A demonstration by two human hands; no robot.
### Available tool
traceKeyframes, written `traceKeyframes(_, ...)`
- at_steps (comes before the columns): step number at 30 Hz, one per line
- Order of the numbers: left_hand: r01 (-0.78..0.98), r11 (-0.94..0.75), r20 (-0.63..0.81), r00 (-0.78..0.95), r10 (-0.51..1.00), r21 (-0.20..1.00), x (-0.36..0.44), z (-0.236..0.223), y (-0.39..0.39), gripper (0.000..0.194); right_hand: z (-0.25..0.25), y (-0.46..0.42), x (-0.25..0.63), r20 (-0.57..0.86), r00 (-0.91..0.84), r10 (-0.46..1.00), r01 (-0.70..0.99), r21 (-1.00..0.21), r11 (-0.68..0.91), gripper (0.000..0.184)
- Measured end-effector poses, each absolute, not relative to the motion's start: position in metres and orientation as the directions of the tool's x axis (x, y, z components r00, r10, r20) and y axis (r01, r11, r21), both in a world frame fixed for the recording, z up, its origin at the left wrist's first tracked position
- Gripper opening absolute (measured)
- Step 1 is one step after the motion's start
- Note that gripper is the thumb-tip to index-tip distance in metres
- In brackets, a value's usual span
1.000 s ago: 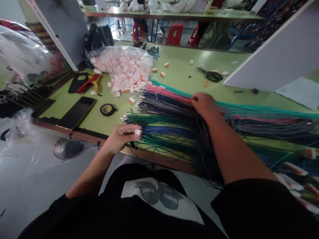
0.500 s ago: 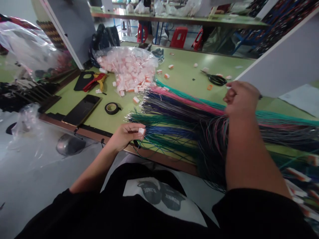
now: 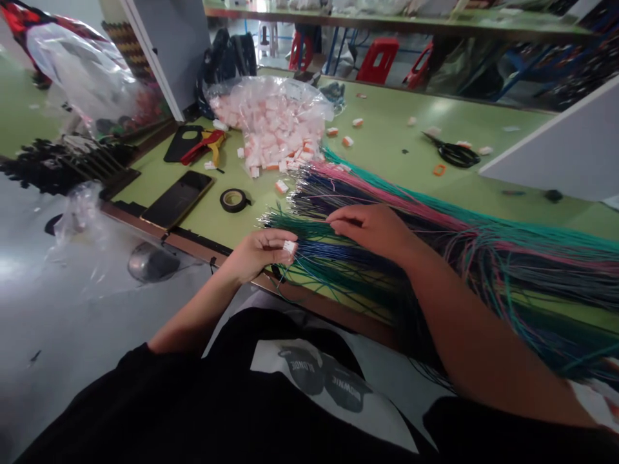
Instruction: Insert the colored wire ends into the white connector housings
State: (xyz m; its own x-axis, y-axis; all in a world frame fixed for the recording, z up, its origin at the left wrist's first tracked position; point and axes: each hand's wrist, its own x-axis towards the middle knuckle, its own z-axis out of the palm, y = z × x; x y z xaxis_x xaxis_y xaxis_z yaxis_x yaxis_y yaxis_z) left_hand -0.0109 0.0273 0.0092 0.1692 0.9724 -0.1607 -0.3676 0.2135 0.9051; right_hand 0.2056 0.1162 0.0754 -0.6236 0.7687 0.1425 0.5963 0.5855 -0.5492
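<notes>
Block [image 3: 289,247] is pinched in L hand [image 3: 255,256], can't tell if R hand [image 3: 380,233] grips, w/ many wires [image 3: 338,249] & bagged blocks [image 3: 275,125] looking unused.

Red stools [image 3: 378,60], grey partitions [image 3: 575,145], pale floor [image 3: 62,361]

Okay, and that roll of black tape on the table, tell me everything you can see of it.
The roll of black tape is a ring with a dark, smooth-looking outside and a pale tan inner core. It lies flat on the green tabletop, between the black phone and the wires, with a short loose end sticking out on its right. Only the tabletop appears to touch it.
</notes>
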Motion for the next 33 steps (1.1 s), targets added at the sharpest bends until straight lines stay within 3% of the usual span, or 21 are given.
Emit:
traceKeyframes(15,-0.421,0.257,-0.196,0.182,0.963,0.87,-0.01,0.014,0.027,0.035,0.061,0.078,0.178,0.172,-0.635,0.753,0.424,-0.738,0.526,0.014)
traceKeyframes(27,-0.364,0.242,-0.194,0.164,0.967,0.899,-0.013,0.011,0.026,0.035,0.055,0.075,0.175,0.228,-0.636,0.737,0.548,-0.539,0.639,0.011)
traceKeyframes(33,-0.373,0.222,-0.173,0.161,0.972,0.901,-0.012,0.01,0.026,0.035,0.054,0.07,0.173,0.224,-0.6,0.768,0.584,-0.533,0.612,0.012)
